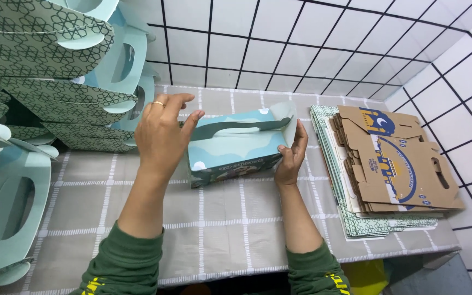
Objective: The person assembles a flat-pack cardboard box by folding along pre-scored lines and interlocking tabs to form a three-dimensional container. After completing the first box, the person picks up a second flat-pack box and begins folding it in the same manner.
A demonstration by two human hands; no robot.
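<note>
Pale green carton (236,143) was held mid-table on the checked cloth (219,229) | left hand (162,134) was clasped over its left end, steadying it | right hand (290,155) pinched the right end flap, apparently folding it | flat blanks (394,164) were stacked right, finished boxes (55,76) piled left, both within reach.

The box (236,143) is looking like smooth matt card. The flat stack (394,164) is showing raw brown cardboard; the tablecloth (219,229) is looking woven.
</note>
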